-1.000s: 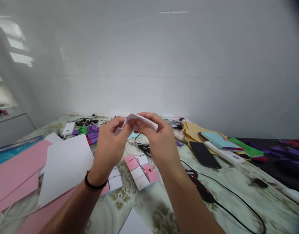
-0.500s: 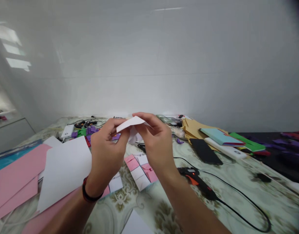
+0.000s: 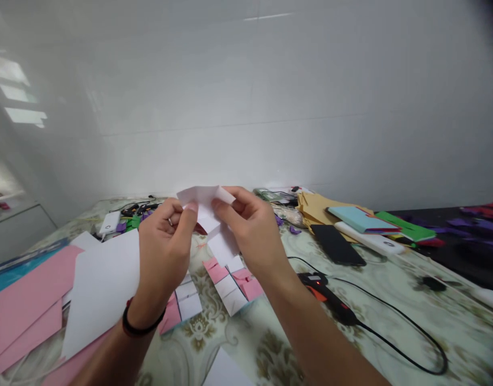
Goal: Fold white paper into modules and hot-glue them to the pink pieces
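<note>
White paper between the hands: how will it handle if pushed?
Probably light: the left hand and right hand just pinch the white paper. Likely to give at its visible bends. Thin edges suggest it could crumple.

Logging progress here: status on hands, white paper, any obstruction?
Left hand, right hand: both pinching the creased white paper. Paper raised above the table. Pink-and-white panels lying there; nothing visibly blocking.

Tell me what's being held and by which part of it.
A creased white paper: the left hand pinches its left side, the right hand its right side.
</note>
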### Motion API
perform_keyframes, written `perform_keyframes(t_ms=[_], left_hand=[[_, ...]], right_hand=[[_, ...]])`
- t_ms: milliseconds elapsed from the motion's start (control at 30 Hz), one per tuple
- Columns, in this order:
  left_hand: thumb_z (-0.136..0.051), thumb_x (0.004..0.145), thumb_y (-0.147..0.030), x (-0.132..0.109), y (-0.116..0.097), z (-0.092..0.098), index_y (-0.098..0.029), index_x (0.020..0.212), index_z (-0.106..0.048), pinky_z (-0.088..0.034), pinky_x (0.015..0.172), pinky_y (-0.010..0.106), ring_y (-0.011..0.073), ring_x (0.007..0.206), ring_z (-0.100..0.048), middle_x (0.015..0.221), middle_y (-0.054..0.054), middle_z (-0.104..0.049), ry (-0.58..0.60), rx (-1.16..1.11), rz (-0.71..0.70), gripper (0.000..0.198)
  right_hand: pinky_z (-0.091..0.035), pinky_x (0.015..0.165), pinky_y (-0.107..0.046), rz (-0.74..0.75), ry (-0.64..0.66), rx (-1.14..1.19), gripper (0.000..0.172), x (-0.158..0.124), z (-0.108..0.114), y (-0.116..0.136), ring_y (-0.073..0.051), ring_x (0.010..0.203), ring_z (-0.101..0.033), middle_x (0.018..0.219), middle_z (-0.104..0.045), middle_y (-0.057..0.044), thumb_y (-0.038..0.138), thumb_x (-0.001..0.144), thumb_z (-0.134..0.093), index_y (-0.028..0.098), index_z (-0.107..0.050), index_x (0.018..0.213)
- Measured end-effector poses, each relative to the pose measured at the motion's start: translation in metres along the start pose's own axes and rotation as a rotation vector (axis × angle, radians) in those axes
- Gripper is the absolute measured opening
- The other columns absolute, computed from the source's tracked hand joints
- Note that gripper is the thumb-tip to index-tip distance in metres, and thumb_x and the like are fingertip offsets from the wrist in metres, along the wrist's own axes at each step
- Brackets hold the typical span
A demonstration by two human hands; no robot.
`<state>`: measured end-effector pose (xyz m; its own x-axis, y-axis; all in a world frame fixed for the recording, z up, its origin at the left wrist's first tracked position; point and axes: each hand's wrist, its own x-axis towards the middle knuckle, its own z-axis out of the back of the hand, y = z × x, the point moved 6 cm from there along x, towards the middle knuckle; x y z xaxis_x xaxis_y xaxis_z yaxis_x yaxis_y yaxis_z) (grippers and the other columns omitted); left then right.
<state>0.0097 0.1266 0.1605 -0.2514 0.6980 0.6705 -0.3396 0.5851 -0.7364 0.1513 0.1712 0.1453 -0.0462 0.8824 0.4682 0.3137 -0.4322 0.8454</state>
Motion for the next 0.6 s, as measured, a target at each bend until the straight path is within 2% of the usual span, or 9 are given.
perform_keyframes(t_ms=[133, 267, 367, 500, 600], left_hand=[[-0.063, 0.095, -0.023, 0.002, 0.001, 0.002, -0.020, 0.063, -0.059, -0.044, 0.054, 0.023, 0.0109, 0.051, -0.047, 0.055, -0.004, -0.049, 0.024, 0.014, 0.005, 0.033], [-0.063, 0.098, -0.027, 0.005, 0.000, 0.004, -0.022, 0.077, -0.069, -0.049, 0.062, 0.025, 0.0138, 0.063, -0.059, 0.066, -0.002, -0.061, 0.029, 0.025, -0.045, 0.022], [-0.065, 0.099, -0.035, 0.008, 0.004, 0.004, -0.024, 0.083, -0.073, -0.052, 0.067, 0.028, 0.0162, 0.071, -0.063, 0.073, 0.000, -0.066, 0.061, -0.021, -0.049, 0.021], [-0.065, 0.099, -0.042, 0.012, 0.013, 0.003, -0.024, 0.089, -0.076, -0.050, 0.065, 0.029, 0.0166, 0.071, -0.061, 0.075, 0.001, -0.066, 0.138, -0.096, -0.016, 0.024], [-0.065, 0.099, -0.043, 0.013, 0.014, 0.001, -0.023, 0.091, -0.075, -0.051, 0.065, 0.028, 0.0162, 0.071, -0.063, 0.075, 0.001, -0.065, 0.143, -0.076, -0.003, 0.023]], right_hand=[[-0.038, 0.053, -0.024, 0.024, 0.040, -0.063, 0.012, 0.003, 0.001, 0.001, -0.012, 0.059, -0.051, 0.067, -0.060, 0.003, 0.033, 0.082, -0.073, 0.021, -0.071, 0.084], [-0.043, 0.059, -0.025, 0.087, 0.065, -0.109, 0.012, 0.005, 0.000, 0.003, -0.013, 0.065, -0.055, 0.071, -0.062, 0.003, 0.031, 0.084, -0.072, 0.020, -0.069, 0.083], [-0.046, 0.061, -0.026, 0.112, 0.053, -0.118, 0.012, 0.005, 0.001, 0.005, -0.013, 0.066, -0.057, 0.076, -0.066, 0.002, 0.031, 0.084, -0.074, 0.021, -0.070, 0.086], [-0.049, 0.061, -0.025, 0.110, 0.074, -0.080, 0.019, 0.005, 0.001, 0.006, -0.013, 0.068, -0.060, 0.080, -0.069, 0.002, 0.034, 0.079, -0.082, 0.021, -0.068, 0.086], [-0.050, 0.062, -0.025, 0.108, 0.071, -0.092, 0.024, 0.005, 0.001, 0.005, -0.013, 0.069, -0.061, 0.078, -0.068, 0.002, 0.036, 0.077, -0.084, 0.021, -0.067, 0.084]])
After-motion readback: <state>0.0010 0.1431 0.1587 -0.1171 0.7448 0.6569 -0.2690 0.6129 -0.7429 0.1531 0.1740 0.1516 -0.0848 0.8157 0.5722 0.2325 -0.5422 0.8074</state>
